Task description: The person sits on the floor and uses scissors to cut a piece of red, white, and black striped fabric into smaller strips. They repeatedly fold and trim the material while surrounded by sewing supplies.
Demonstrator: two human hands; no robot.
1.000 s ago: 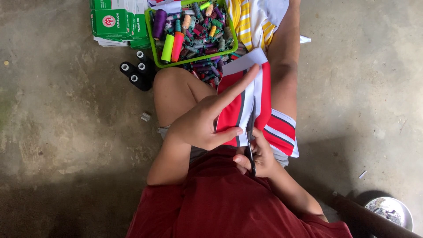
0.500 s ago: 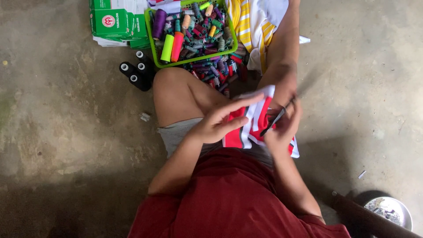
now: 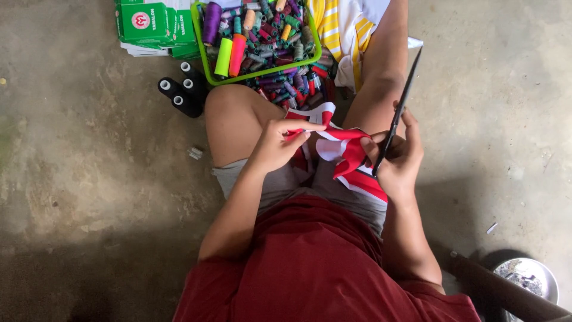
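I sit on a concrete floor with a red and white striped cloth (image 3: pixel 342 152) bunched on my lap. My left hand (image 3: pixel 279 144) pinches the cloth's upper edge by my left knee. My right hand (image 3: pixel 398 156) grips dark scissors (image 3: pixel 400 107) whose closed blades point up and away from me; its fingers also touch the cloth's right side. Both hands are close together over my thighs.
A green basket (image 3: pixel 257 75) full of several coloured thread spools stands beyond my knees. Green boxes (image 3: pixel 152 24) lie at its left, with black spools (image 3: pixel 182 94) below them. A yellow and white cloth (image 3: pixel 348 24) lies beside the basket. A metal bowl (image 3: pixel 527 277) sits at lower right.
The cloth went from spread flat to bunched on my lap. My right hand lifted and turned the scissors so their blades point up, and my left hand shifted to the cloth's top edge.
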